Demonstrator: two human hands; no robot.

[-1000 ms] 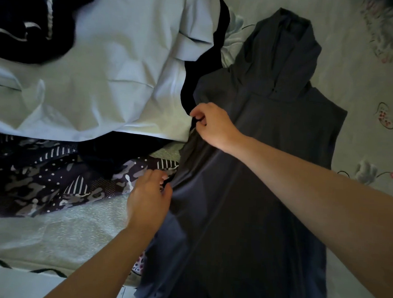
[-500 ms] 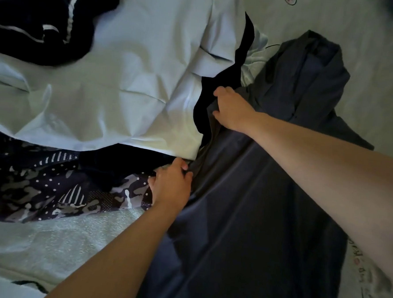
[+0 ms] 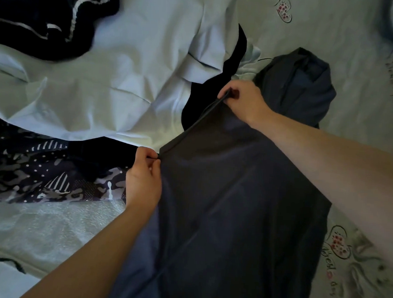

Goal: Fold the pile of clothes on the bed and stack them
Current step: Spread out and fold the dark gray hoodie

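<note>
Dark navy-grey and smooth, the sleeveless hooded top (image 3: 233,208) lies spread on the bed (image 3: 336,30), its hood (image 3: 303,86) bunched at the far end and its body running toward the near edge of the view. Its left armhole edge is lifted off the bed and pulled into a taut line between the two hands.

The right hand (image 3: 244,101) pinches the far end of that edge near the shoulder, its grip closed with fingers curled over the hem. The left hand (image 3: 143,180) pinches the near end at the bottom of the armhole, thumb and fingers pressed together on the fabric. Both forearms reach in from the near side, the right one crossing over the top's body.

Just to the left of the top lies the rest of the pile. A pale blue garment (image 3: 115,74) is spread wide and creased, with a black piece (image 3: 217,85) showing from under its right edge, touching the top. Nearer, beside the left hand, is a dark camouflage-patterned garment (image 3: 40,173) with dots and stripes. At the far left corner sits a black garment with white piping (image 3: 42,17).

The bedsheet is pale with printed hearts (image 3: 284,11) and flowers.
</note>
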